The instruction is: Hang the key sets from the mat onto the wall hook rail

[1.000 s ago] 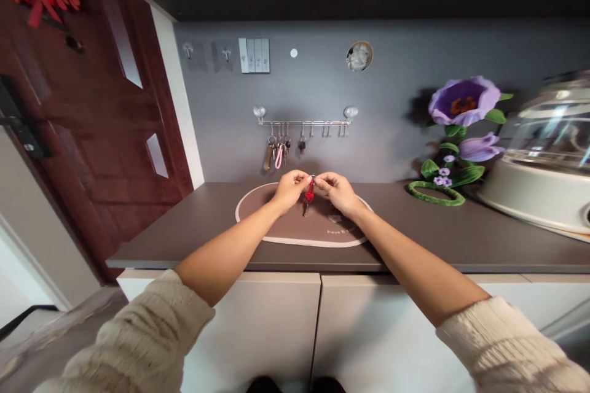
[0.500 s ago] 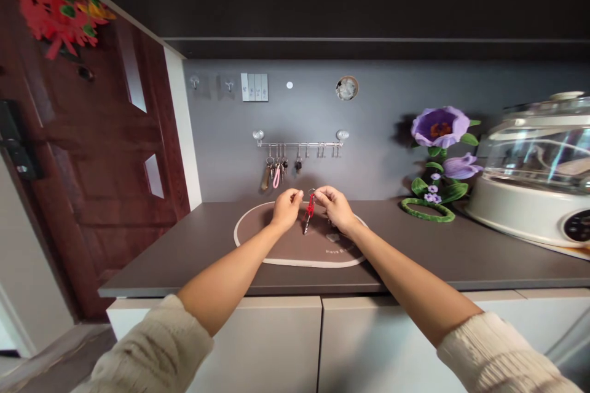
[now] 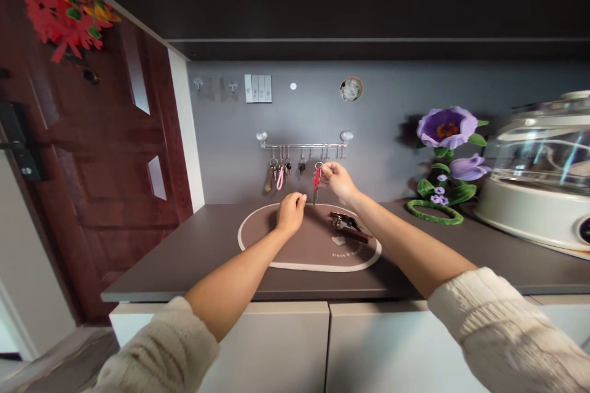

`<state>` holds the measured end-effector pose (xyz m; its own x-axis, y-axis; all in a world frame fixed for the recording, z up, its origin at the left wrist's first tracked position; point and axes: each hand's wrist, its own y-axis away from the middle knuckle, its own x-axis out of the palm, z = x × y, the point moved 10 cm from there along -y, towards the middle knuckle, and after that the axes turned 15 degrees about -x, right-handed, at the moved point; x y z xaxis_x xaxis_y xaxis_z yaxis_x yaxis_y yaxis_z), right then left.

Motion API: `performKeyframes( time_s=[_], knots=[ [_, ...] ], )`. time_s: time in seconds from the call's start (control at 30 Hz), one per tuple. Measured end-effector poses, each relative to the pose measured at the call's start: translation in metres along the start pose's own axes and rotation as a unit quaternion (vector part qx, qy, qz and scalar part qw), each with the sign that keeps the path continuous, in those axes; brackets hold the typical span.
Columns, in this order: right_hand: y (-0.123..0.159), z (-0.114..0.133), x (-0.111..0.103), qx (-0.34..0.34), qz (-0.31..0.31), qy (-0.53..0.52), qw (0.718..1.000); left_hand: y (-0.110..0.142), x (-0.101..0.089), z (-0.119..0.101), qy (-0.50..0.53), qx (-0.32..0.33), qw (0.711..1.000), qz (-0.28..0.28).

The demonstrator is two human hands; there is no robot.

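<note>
Left grip (image 3: pixel 291 214) curls closed, nothing visible in it; farther off, the right grip (image 3: pixel 340 182) pinches the ring (image 3: pixel 319 165) of the red-tagged key (image 3: pixel 317 182), probably light, stiff metal with a pliable tag, best held there. It dangles below the hook rail (image 3: pixel 304 147).

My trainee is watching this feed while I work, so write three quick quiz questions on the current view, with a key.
1. Which hand holds the key ring with the red charm?
2. True or false: the black and brown key bunch lies on the oval mat.
3. What colour is the looped strap that hangs from the hook rail?
A) green
B) pink
C) blue

Key:
1. The right hand.
2. True.
3. B.
</note>
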<state>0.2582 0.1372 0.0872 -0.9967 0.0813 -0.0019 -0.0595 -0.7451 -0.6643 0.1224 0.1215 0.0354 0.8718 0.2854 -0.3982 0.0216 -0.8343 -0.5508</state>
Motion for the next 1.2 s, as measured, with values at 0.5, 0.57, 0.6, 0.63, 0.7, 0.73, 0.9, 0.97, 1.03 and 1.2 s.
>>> performKeyframes(
  time_s=[0.5, 0.57, 0.6, 0.63, 0.7, 0.73, 0.9, 0.97, 1.03, 1.2],
  knots=[
    [-0.039, -0.028, 0.002, 0.054, -0.04, -0.014, 0.998, 0.0, 0.007, 0.001, -0.023, 0.004, 1.0, 0.008],
    [-0.041, -0.03, 0.003, 0.054, -0.052, -0.011, 0.997, 0.0, 0.007, 0.002, -0.022, 0.001, 1.0, 0.01],
    [-0.043, -0.031, 0.003, 0.053, -0.057, -0.01, 0.997, -0.001, 0.007, 0.003, -0.021, -0.002, 1.0, 0.011],
    [-0.044, -0.032, 0.004, 0.053, -0.061, -0.009, 0.997, -0.001, 0.008, 0.004, -0.02, -0.004, 1.0, 0.012],
    [-0.047, -0.034, 0.005, 0.052, -0.069, -0.006, 0.996, -0.002, 0.008, 0.005, -0.017, -0.007, 1.0, 0.011],
    [-0.049, -0.035, 0.005, 0.051, -0.073, -0.005, 0.996, -0.002, 0.008, 0.006, -0.017, -0.008, 1.0, 0.01],
    [-0.055, -0.037, 0.005, 0.049, -0.087, -0.005, 0.995, -0.003, 0.008, 0.006, -0.013, -0.008, 1.0, 0.007],
    [-0.056, -0.038, 0.006, 0.049, -0.084, -0.006, 0.995, -0.003, 0.008, 0.007, -0.012, -0.009, 1.0, 0.007],
    [-0.058, -0.038, 0.006, 0.048, -0.082, -0.008, 0.995, -0.003, 0.008, 0.006, -0.012, -0.009, 1.0, 0.008],
    [-0.059, -0.042, 0.003, 0.059, -0.091, -0.002, 0.994, -0.003, 0.009, 0.007, -0.012, -0.014, 1.0, 0.014]
  ],
)
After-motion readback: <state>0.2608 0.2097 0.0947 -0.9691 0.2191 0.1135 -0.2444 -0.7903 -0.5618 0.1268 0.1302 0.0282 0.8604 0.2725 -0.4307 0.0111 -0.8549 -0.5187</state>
